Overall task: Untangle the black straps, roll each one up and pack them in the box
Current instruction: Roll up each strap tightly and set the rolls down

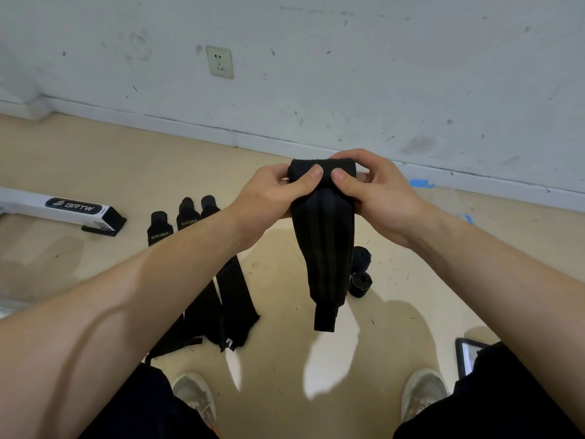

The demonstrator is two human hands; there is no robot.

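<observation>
The black strap (323, 242) is hanging in the air in front of the person, between the knees and above the floor (285, 359), with its upper end being wound into a small tight roll. The left hand (269, 198) is gripping the roll from its side, and the right hand (380, 191) is gripping it from the other. Both thumbs are pressing on the front of the coil while the fingers are curling round behind it. Most of this strap is dangling loose below the hands, so the rolling of it is only beginning, as far as I can judge. Two rolled straps (361, 282) are lying on the floor just right of the dangling tail, close together and not in any box. Three flat straps (234, 296) are lying side by side on the floor to the left, partly hidden under the left forearm. They look untangled but are waiting to be rolled. A long white box (79, 210) marked BRTW is lying further left, well apart from the straps. Whether it is the packing box I cannot tell, and no strap is showing inside it. Packing therefore seems not to be started.
</observation>
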